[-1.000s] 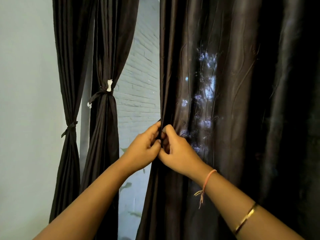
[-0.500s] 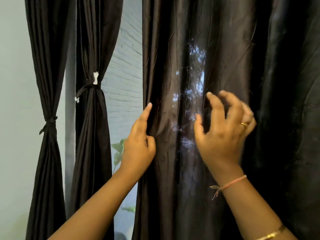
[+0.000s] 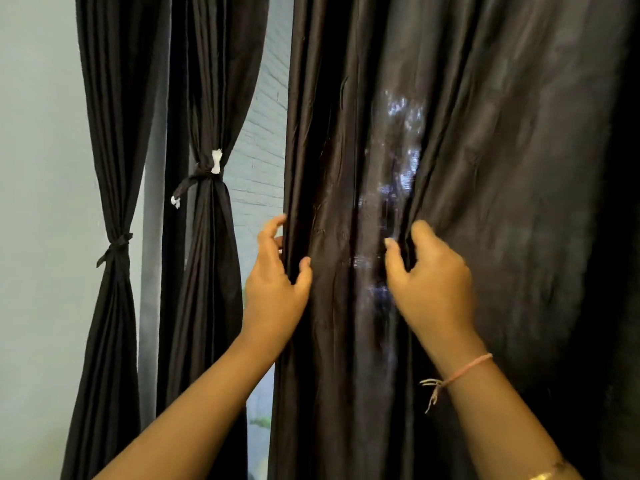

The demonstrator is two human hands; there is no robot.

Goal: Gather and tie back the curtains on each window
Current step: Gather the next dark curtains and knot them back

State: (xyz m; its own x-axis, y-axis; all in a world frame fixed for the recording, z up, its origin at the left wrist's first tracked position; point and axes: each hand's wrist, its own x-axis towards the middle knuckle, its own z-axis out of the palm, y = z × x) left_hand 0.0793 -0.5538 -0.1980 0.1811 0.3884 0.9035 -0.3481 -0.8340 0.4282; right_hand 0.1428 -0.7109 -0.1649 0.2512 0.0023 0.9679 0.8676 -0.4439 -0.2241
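Curtain fabric fills most of the head view. The loose dark curtain point(image 3: 485, 168) hangs at centre and right, and its top, hem and right side are cut off or lost in shadow. The left hand point(image 3: 277, 289) grips this panel's left edge, with the thumb in front of the cloth and the fingers curled round the edge, their tips partly hidden. The right hand point(image 3: 429, 282) pinches a vertical fold further right. Its thumb lies on the front and its fingertips are buried in the crease, so how much cloth it holds cannot be told. A patch of speckled light point(image 3: 398, 161) shows through the weave between the hands. A gold bangle point(image 3: 543, 474) is cut by the bottom edge.

A pale plain wall point(image 3: 38, 168) stands at the left. In the gap beside the loose panel a pale brick wall point(image 3: 263, 150) shows outside, with a blurred bit of green point(image 3: 259, 420) low down. The window frame is covered.

There are three curtain panels. The far-left curtain point(image 3: 114, 133) is cinched by a black tie point(image 3: 116, 247). The middle curtain point(image 3: 211, 98) is cinched by a tie with white ends point(image 3: 204, 176). The loose panel is untied. That makes two ties, two hands and two wrist ornaments, the second being a pink thread bracelet point(image 3: 464, 370) on the right wrist.
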